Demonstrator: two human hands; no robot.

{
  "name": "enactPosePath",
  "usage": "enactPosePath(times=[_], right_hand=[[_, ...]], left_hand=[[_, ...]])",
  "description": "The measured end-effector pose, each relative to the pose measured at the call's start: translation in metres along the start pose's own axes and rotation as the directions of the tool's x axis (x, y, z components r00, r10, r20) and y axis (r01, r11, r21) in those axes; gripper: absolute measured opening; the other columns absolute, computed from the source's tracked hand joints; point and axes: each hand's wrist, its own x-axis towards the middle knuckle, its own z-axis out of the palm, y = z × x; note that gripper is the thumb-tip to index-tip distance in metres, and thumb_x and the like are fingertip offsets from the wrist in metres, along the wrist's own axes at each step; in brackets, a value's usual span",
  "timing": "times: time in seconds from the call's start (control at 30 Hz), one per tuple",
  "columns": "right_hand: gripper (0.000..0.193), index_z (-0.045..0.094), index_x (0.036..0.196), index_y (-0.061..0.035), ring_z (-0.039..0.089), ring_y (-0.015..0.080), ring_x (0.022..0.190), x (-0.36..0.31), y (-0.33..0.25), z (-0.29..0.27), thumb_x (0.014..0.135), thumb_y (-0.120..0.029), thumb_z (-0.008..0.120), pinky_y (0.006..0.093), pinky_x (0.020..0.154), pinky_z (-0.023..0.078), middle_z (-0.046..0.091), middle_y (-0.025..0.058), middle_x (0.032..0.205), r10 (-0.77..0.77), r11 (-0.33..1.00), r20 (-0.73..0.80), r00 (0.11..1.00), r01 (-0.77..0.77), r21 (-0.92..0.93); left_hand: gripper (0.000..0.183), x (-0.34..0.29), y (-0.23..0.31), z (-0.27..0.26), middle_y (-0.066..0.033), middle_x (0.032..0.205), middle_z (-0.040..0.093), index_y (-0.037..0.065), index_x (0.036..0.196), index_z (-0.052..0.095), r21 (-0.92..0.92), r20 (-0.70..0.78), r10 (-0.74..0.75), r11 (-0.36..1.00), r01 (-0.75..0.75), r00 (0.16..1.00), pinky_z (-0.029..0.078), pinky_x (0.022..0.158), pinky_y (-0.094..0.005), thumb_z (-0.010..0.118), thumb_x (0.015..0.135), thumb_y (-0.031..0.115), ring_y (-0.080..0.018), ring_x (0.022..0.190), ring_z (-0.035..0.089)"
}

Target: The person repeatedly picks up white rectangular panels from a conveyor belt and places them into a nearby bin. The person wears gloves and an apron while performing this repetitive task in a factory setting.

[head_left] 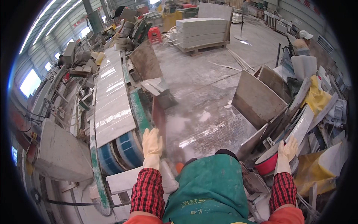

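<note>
My left hand (152, 145), in a cream rubber glove, is at the right side of a conveyor, beside its green rail (139, 111). Its fingers are stretched out and hold nothing visible. Long pale stone slabs (113, 99) lie on the conveyor, and blue rollers or belts (128, 147) show at its near end. My right hand (287, 150), gloved the same way, is off to the right with fingers extended, against or just above a round red-sided container (267, 165). Whether it touches the rim I cannot tell. A green apron (209, 188) covers my front.
Brown boards (257, 98) lean at the right, near yellow sheeting (317, 98) and stone offcuts. A pale slab stack (203, 33) stands on a pallet ahead, with a red stool (154, 34) to its left. A person in a white cap (305, 35) is at far right. The floor (201, 123) looks wet.
</note>
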Motion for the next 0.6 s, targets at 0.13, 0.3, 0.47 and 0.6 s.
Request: enactPosePath(times=[0.13,0.3,0.47,0.6], right_hand=[[0.064,0.057,0.132,-0.0026,0.049,0.0382,0.129,-0.005,0.005,0.006,0.077,-0.032,0.071,0.0480,0.114,0.033,0.056,0.0221,0.136,0.003,1.000,-0.093,0.996,-0.005,-0.024],[0.066,0.057,0.135,-0.0049,0.046,0.0370,0.133,-0.009,-0.001,0.015,0.078,-0.036,0.069,0.0475,0.116,0.031,0.055,0.0178,0.140,0.032,0.999,-0.136,0.990,-0.028,0.033],[0.067,0.052,0.136,-0.0066,0.044,0.0353,0.129,-0.014,-0.016,-0.020,0.078,-0.036,0.068,0.0457,0.113,0.031,0.051,0.0158,0.134,0.049,0.997,-0.034,0.998,-0.047,0.068],[0.067,0.051,0.136,-0.0073,0.044,0.0350,0.126,-0.022,-0.011,-0.018,0.078,-0.036,0.068,0.0460,0.111,0.031,0.050,0.0147,0.130,0.057,0.998,-0.088,0.995,-0.053,0.038]], left_hand=[[0.037,-0.002,-0.009,0.020,-0.0144,0.125,0.064,0.005,0.121,0.063,-0.004,-0.043,0.046,0.999,-0.046,0.998,0.038,0.110,-0.0481,0.066,0.086,0.016,-0.0421,0.126,0.050],[0.035,-0.003,0.002,0.004,-0.0180,0.127,0.063,0.003,0.122,0.062,-0.026,0.073,0.000,1.000,0.002,0.997,0.036,0.111,-0.0460,0.063,0.089,0.011,-0.0421,0.128,0.049],[0.038,-0.007,-0.005,0.010,-0.0208,0.133,0.059,0.002,0.126,0.060,-0.018,0.113,-0.065,0.998,0.067,0.991,0.032,0.116,-0.0422,0.063,0.088,0.006,-0.0391,0.137,0.042],[0.039,-0.004,-0.005,0.014,-0.0197,0.134,0.059,0.002,0.127,0.060,-0.008,0.145,-0.070,0.997,0.072,0.987,0.031,0.117,-0.0410,0.062,0.088,0.005,-0.0375,0.138,0.042]])
